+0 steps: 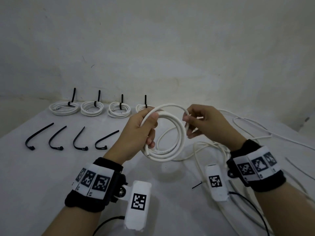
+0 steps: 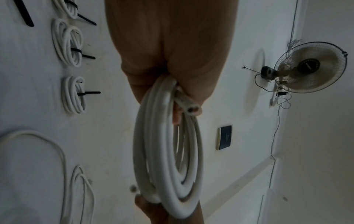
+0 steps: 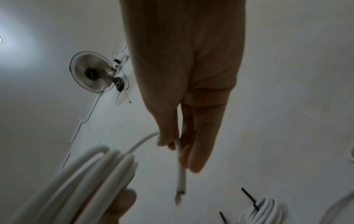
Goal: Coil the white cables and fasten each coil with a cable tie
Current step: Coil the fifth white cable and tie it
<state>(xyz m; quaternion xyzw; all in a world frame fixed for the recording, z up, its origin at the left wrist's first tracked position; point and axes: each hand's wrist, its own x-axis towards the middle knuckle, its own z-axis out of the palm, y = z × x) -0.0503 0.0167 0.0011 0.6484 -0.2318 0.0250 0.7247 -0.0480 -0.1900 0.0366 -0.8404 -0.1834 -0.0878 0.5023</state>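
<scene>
White tabletop (image 1: 42, 167) fills the lower frame. At center, the left hand (image 1: 136, 135) grips a coil of white cable (image 1: 172, 143), fingers curled round its loops; the right hand (image 1: 204, 123) pinches the cable's free end (image 3: 181, 180). Farther left lie 4 loose black ties (image 1: 56, 138), then 4 tied coils (image 1: 92, 108) near the wall (image 1: 153, 48).

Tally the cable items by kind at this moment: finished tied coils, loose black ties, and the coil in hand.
Tied white coils: 4
Loose black cable ties: 4
Untied coil in the left hand and right hand: 1
Total: 9
</scene>
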